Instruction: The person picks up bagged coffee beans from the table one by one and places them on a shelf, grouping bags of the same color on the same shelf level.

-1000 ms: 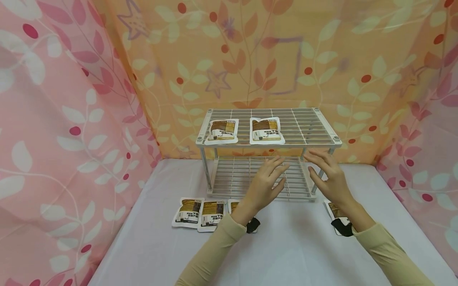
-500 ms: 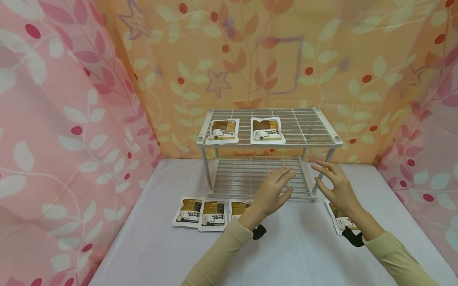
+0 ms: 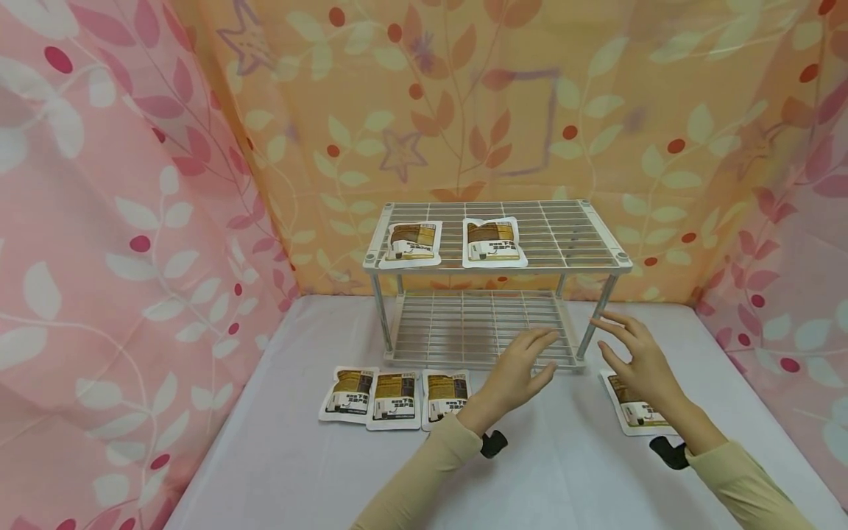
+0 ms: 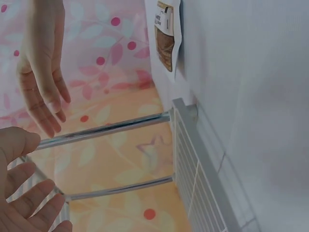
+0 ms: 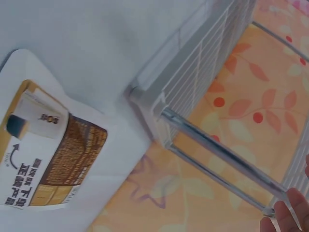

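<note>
Both left hand (image 3: 511,378) and right hand (image 3: 644,365) empty, loosely spread, near the wire rack (image 3: 550,270)

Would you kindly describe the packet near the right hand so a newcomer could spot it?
On the white table stands a two-tier wire rack. Off its front right corner, near the right hand, lies a packet printed brown and gold. It lies alone; the table's other three packets form a row to the left.
</note>
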### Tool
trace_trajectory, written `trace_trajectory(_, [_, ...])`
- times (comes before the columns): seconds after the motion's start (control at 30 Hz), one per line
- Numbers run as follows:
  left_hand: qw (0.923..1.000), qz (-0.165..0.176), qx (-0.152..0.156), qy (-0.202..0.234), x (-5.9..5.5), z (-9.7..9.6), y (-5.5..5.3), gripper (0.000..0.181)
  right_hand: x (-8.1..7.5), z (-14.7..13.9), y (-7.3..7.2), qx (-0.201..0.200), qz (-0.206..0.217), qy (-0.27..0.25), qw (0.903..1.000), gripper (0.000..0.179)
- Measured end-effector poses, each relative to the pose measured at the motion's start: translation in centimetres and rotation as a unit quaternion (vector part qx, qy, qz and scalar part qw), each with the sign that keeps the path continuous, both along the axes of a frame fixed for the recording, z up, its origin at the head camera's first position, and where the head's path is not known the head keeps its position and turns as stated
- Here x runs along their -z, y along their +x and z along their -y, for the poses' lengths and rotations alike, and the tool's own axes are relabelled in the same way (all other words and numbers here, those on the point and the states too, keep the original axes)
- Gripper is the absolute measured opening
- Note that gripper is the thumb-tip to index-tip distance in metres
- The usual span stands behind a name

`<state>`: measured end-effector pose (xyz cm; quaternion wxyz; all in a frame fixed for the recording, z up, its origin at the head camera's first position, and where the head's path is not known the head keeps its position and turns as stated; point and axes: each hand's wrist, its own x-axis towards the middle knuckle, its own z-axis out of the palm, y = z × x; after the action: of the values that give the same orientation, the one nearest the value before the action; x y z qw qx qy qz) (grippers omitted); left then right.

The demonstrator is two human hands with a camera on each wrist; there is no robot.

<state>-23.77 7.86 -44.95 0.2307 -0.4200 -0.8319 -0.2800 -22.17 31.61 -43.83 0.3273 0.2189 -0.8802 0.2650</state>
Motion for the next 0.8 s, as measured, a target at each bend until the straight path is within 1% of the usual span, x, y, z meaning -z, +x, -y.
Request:
trace_trajectory(0.1, [0.9998,0.019,0.004,-0.007,0.4,-0.4,0.2,0.050,0.5,-0.5,0.1,0.010,0.000,0.001,0.9999,0.047])
trace_trajectory(0.23, [0.9993,0.033,0.004,-0.015,0.8,-0.9,0.4,0.049,1.0,-1.1,0.2,0.014,0.003,-0.004,0.9999,0.047])
trace_trajectory(0.33, [0.9993,0.032,-0.002,-0.021,1.2,-1.3,0.6,0.049,1.4,-1.6,0.3,0.015,0.006,-0.009,0.9998,0.047])
trace_trajectory(0.47, [0.9992,0.029,-0.003,-0.027,1.8,-1.9,0.7,0.049,1.9,-2.2,0.5,0.028,0.013,-0.008,0.9995,0.046])
trace_trajectory(0.57, [0.9988,0.033,-0.003,-0.035,2.3,-2.4,0.9,0.050,2.3,-2.7,0.6,0.033,0.028,-0.009,0.9990,0.045])
trace_trajectory(0.8, [0.9967,0.047,-0.005,-0.067,3.1,-3.3,1.4,0.051,3.5,-4.1,0.8,0.027,0.062,0.000,0.9977,0.044])
